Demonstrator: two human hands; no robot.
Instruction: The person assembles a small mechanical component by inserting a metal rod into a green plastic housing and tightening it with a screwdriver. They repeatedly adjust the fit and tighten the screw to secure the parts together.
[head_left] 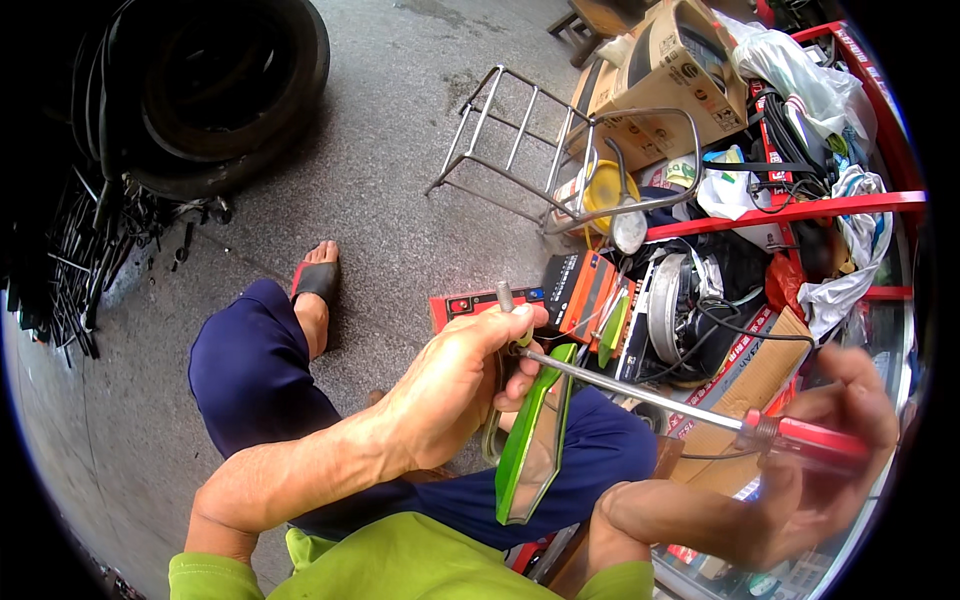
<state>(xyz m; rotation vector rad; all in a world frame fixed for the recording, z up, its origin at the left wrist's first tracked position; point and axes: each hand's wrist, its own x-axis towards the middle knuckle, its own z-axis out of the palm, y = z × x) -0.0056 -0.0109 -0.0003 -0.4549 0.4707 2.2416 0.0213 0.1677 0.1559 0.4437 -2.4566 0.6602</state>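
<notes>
My left hand [455, 380] is closed around the stem of a green-framed rear-view mirror [541, 445]. Its bright green edge and angular glass hang below my fingers, over my lap. A threaded metal end [504, 296] pokes up past my thumb. From the right, a long-shafted screwdriver [630, 387] reaches in, its tip at the mirror's stem beside my left fingertips. Around its red handle curls my right hand [810, 470], blurred by motion, with the upper fingers partly lifted from the handle. My left fingers hide the exact spot where the tip meets the stem.
Beyond my knees stands a bare metal rack [520, 150]. A cardboard box [665, 90], plastic bags [800, 75], cables and an orange-black box [585, 290] crowd the right side. Black tires [215, 90] lie at far left. A glass-topped case [835, 545] borders my right arm.
</notes>
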